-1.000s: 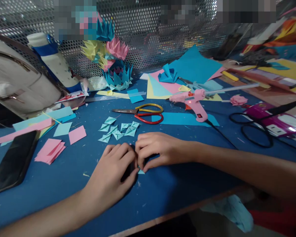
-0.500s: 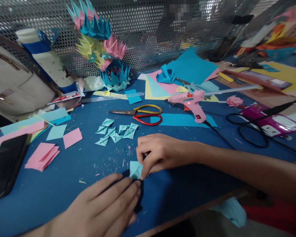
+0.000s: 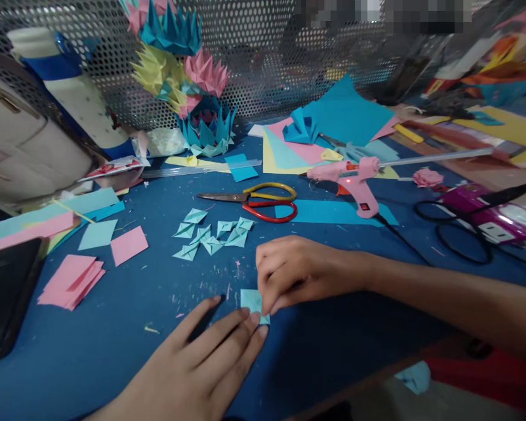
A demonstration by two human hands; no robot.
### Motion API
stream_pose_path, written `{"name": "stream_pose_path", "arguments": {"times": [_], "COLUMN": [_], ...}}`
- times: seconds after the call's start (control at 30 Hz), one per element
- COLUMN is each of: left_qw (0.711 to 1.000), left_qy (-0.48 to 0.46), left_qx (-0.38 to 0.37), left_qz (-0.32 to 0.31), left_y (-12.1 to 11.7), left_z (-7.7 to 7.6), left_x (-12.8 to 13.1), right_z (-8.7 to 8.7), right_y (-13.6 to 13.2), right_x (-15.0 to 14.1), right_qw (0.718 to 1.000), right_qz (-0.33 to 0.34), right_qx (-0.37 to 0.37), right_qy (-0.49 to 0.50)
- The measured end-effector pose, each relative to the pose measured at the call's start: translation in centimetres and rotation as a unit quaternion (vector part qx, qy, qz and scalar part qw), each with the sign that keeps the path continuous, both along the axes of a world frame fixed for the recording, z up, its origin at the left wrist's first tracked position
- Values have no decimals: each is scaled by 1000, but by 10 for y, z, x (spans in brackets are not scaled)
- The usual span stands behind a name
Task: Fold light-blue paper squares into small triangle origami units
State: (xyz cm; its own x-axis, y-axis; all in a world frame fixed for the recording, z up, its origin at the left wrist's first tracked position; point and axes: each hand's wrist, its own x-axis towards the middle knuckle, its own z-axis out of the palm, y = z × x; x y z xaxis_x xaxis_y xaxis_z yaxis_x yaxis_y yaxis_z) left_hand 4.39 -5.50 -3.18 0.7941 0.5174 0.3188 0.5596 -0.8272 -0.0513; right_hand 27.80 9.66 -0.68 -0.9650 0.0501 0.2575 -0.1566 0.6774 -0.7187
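A small light-blue paper square (image 3: 248, 299) with crease lines lies on the blue table between my hands. My left hand (image 3: 201, 356) is stretched out, fingers spread, its fingertips pressing the square's near edge. With curled fingers, my right hand (image 3: 296, 272) pinches down at the square's right side; the fingers hide part of the paper there. Several folded light-blue paper pieces (image 3: 213, 244) sit in a cluster beyond my hands. Behind them are scissors (image 3: 249, 199) with one yellow and one red handle.
A pink glue gun (image 3: 353, 181) rests on a blue paper strip, its cord trailing right. Pink paper squares (image 3: 70, 283) and a phone (image 3: 11, 298) lie at left. A folded-paper flower stack (image 3: 208, 128), a bottle (image 3: 76, 99) and a white bag (image 3: 21, 128) stand behind.
The view has shifted slightly. My left fingers have spread apart and moved further onto the paper square. My right hand has stayed at the square's right side, uncovering its near corner.
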Motion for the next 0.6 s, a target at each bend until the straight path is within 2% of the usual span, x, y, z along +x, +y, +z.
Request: {"name": "stream_pose_path", "arguments": {"times": [0.13, 0.4, 0.53, 0.6], "left_qw": [1000, 997, 992, 993], "left_qy": [-3, 24, 1, 4], "left_qx": [-18, -78, -124, -116], "left_qz": [2, 2, 11, 13], "left_y": [3, 11, 11, 10], "left_z": [4, 36, 36, 32], "left_x": [4, 15, 12, 10], "right_z": [1, 1, 3, 4], "right_y": [-1, -2, -3, -3], "right_x": [-1, -1, -2, -2], "right_qw": [1000, 998, 998, 998], "right_qz": [-14, -40, -41, -39], "right_qx": [4, 44, 49, 50], "right_qy": [-2, -14, -8, -5]}}
